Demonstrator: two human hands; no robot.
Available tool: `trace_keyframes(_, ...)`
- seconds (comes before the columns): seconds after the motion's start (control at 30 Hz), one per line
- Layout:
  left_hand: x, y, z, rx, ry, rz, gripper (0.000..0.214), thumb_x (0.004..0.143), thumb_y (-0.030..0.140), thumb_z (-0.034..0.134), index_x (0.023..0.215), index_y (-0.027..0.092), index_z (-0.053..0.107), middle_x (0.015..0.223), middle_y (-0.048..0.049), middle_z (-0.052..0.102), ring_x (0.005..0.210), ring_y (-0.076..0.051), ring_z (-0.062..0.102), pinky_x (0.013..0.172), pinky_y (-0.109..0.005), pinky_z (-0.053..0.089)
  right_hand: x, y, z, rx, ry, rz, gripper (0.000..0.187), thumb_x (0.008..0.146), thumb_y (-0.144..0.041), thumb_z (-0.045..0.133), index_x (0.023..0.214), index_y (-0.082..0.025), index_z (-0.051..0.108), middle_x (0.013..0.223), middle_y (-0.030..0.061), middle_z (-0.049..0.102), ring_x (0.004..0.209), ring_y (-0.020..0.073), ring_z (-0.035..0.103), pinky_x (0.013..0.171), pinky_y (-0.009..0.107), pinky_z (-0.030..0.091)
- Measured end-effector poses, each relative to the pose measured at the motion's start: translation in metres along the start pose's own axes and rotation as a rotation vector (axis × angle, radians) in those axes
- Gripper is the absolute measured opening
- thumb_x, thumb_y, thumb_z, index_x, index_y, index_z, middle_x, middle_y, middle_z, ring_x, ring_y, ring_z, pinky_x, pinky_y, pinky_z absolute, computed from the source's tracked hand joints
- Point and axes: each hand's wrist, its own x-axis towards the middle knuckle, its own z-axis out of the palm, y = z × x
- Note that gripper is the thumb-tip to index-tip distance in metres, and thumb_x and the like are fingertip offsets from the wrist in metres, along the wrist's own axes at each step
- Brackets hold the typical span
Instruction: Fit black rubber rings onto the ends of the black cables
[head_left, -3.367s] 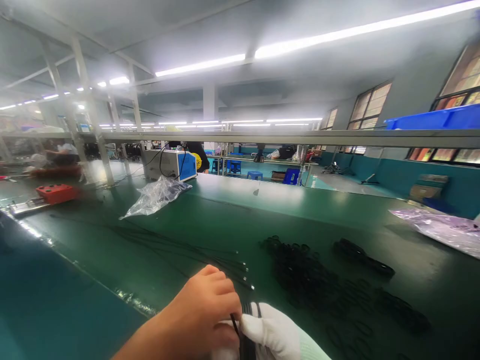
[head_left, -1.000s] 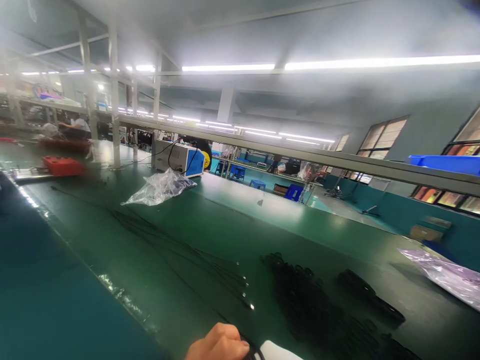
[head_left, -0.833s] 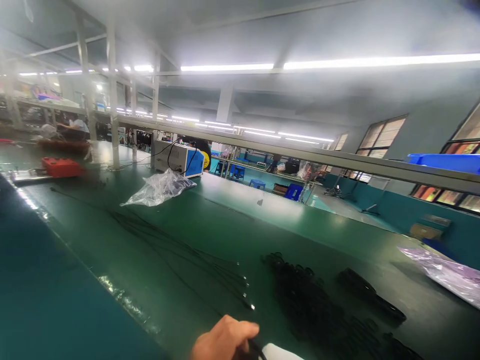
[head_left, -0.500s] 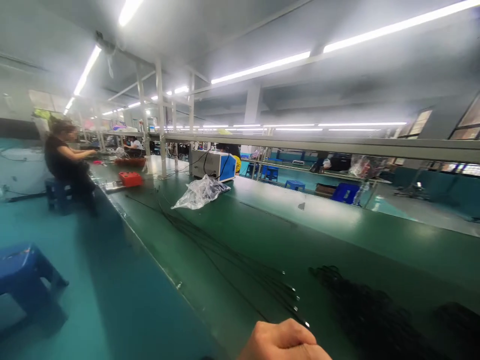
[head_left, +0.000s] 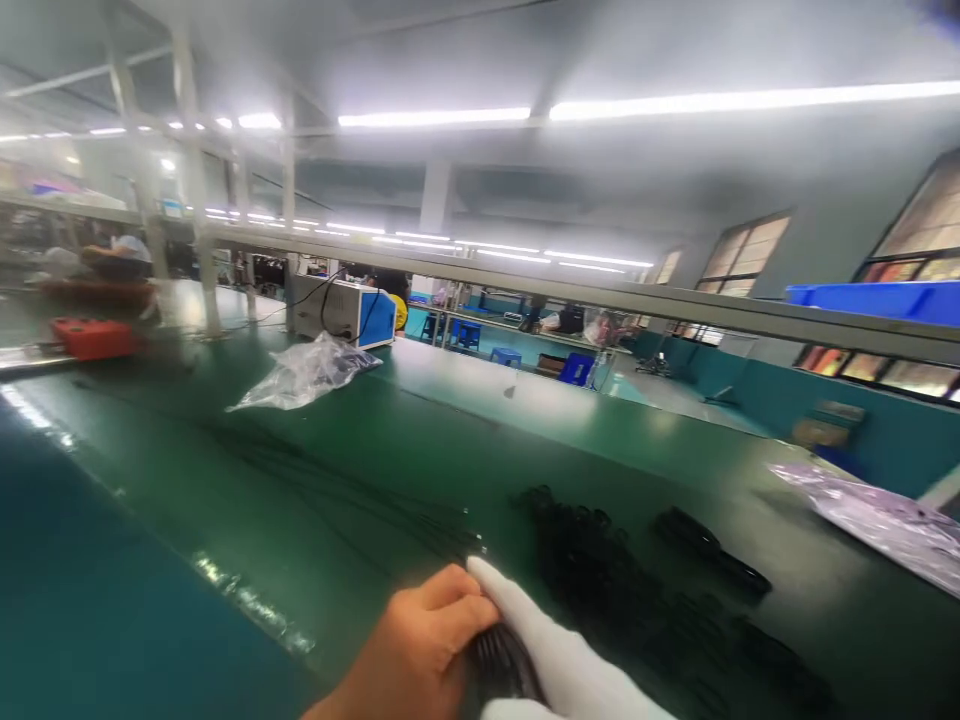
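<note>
My bare left hand (head_left: pixel 431 630) is closed around a bundle of black cables (head_left: pixel 499 660) at the bottom of the view. Against the bundle's right side lies my right hand (head_left: pixel 559 655) in a white glove, its index finger stretched along it and its thumb below; it grips the same bundle. Long thin black cables (head_left: pixel 352 490) run across the green table toward my hands, with small shiny ends near the fingertips. To the right of the hands is a dark heap of black cables (head_left: pixel 622 570), and past it a long black bundle (head_left: pixel 709 550).
A crumpled clear plastic bag (head_left: pixel 311 370) lies before a grey and blue machine box (head_left: pixel 341 310). Far left is a red box (head_left: pixel 94 338). At right lies a pinkish plastic bag (head_left: pixel 877 510); a blue bin (head_left: pixel 877 298) sits above the rail. The table's edge (head_left: pixel 202 570) runs along the left.
The view has swung right. My gloved right hand has come into view beside the left, and the cable bundle between them now shows. The co-worker at far left is out of view.
</note>
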Motion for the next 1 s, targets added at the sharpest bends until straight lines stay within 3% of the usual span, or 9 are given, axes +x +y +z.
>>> trace_keyframes(0.1,0.003,0.003,-0.002,-0.028,-0.053,-0.083,0.029,0.085,0.017,0.040,0.089,0.020,0.068,0.082,-0.0058,0.062,0.076,-0.015,0.059,0.067,-0.021,0.046,0.016,0.012,0.010,0.003,-0.070,-0.012,0.051,0.070,-0.028,0.069,0.119,-0.023,0.059,0.094,0.0032,0.063,0.091,0.0230,0.057,0.088,0.036,0.043)
trace_keyframes(0.2,0.005,0.010,-0.006,-0.009,-0.085,-0.162,0.027,0.085,0.017,0.042,0.085,0.019,0.069,0.081,-0.0048,0.061,0.075,-0.015,0.059,0.066,-0.020,0.045,0.027,0.023,0.019,0.017,-0.098,-0.056,0.037,0.067,-0.019,0.070,0.103,-0.020,0.065,0.079,-0.0009,0.058,0.078,0.0175,0.053,0.082,0.034,0.045)
trace_keyframes(0.3,0.008,0.013,-0.007,0.044,-0.088,-0.214,0.027,0.085,0.016,0.042,0.086,0.019,0.069,0.080,-0.0044,0.060,0.075,-0.015,0.058,0.066,-0.022,0.045,0.033,0.023,0.024,0.061,-0.039,-0.052,0.031,0.061,-0.015,0.073,0.091,-0.018,0.066,0.077,-0.0015,0.056,0.076,0.0157,0.052,0.076,0.031,0.046)
trace_keyframes(0.4,0.010,0.010,-0.004,-0.005,-0.081,-0.350,0.025,0.081,0.012,0.046,0.093,0.019,0.067,0.086,-0.0035,0.061,0.080,-0.016,0.059,0.070,-0.023,0.047,0.037,0.024,0.026,0.277,-0.194,0.026,0.036,0.060,-0.022,0.075,0.093,-0.014,0.065,0.077,0.0012,0.059,0.071,0.0154,0.056,0.067,0.028,0.049)
trace_keyframes(0.5,0.015,0.005,0.002,-0.203,-0.057,-0.535,0.030,0.078,0.013,0.048,0.105,0.020,0.059,0.084,0.0006,0.059,0.068,-0.013,0.060,0.059,-0.022,0.049,0.041,0.034,0.024,0.590,-0.329,0.073,0.041,0.066,-0.033,0.072,0.099,-0.009,0.064,0.082,0.0076,0.061,0.071,0.0176,0.062,0.058,0.026,0.051)
trace_keyframes(0.6,0.020,0.002,0.008,-0.259,-0.004,-0.638,0.022,0.075,0.013,0.048,0.096,0.018,0.055,0.068,0.0051,0.055,0.051,-0.010,0.055,0.047,-0.021,0.045,0.044,0.045,0.022,0.708,-0.312,0.083,0.036,0.069,-0.032,0.072,0.096,-0.008,0.064,0.087,0.0092,0.059,0.073,0.0176,0.062,0.057,0.028,0.054)
trace_keyframes(0.73,0.022,0.001,0.019,-0.321,0.014,-0.789,0.017,0.068,0.014,0.050,0.084,0.020,0.049,0.060,0.0076,0.053,0.041,-0.011,0.052,0.039,-0.021,0.041,0.043,0.050,0.024,0.666,-0.273,0.023,0.033,0.067,-0.033,0.072,0.083,-0.004,0.066,0.077,0.0099,0.058,0.072,0.0179,0.060,0.056,0.030,0.056)
trace_keyframes(0.9,0.027,-0.008,0.025,0.081,-0.061,-0.775,0.007,0.067,0.016,0.051,0.071,0.021,0.050,0.058,0.0052,0.056,0.050,-0.011,0.051,0.043,-0.019,0.034,0.046,0.059,0.030,0.672,-0.259,0.037,0.034,0.069,-0.031,0.072,0.088,-0.004,0.066,0.073,0.0091,0.061,0.062,0.0150,0.061,0.053,0.027,0.055)
trace_keyframes(1.0,0.032,-0.012,0.022,0.172,-0.096,-0.780,0.006,0.064,0.019,0.056,0.066,0.021,0.051,0.056,0.0037,0.058,0.053,-0.013,0.051,0.045,-0.020,0.030,0.050,0.064,0.032,0.669,-0.269,0.055,0.032,0.066,-0.031,0.073,0.086,-0.007,0.065,0.077,0.0076,0.060,0.057,0.0127,0.060,0.044,0.021,0.053)
